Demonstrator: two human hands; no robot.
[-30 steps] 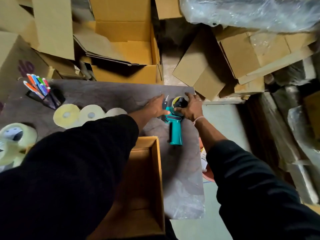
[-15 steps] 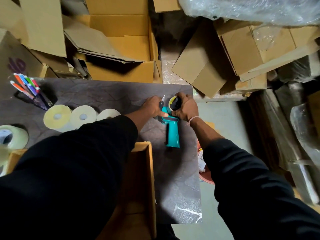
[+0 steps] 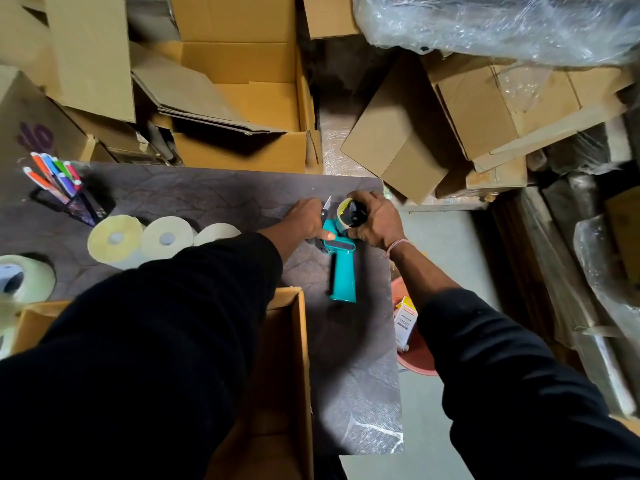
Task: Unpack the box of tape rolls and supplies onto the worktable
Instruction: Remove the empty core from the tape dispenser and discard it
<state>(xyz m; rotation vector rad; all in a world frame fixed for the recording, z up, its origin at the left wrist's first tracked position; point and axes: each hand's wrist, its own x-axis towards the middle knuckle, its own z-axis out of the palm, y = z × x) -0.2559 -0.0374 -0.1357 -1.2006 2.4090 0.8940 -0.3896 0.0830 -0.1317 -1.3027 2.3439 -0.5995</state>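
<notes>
Near the far right corner of the dark bench, a teal tape dispenser lies flat with its handle pointing toward the near edge and its head close to the bench's right edge. The right hand curls its fingers round the tape roll seated in the dispenser's head, gripping it. The left hand presses down just beside the head, fingers closed on a small pair of snips whose blade tip points at the far edge. Bare bench surface lies open between the hands and the far edge, and along the right edge from the handle down to the near right corner. An open cardboard box sits at the near edge, its right wall just left of the handle. Three pale tape rolls stand in a row toward the left edge, with a mesh pen holder of coloured pens behind them and a clear tape roll at the left edge. Beyond the far edge stand stacked cartons; one at far left bears purple marks that cannot be read. Off the right edge, a small white and orange packet carries print too small to read.
</notes>
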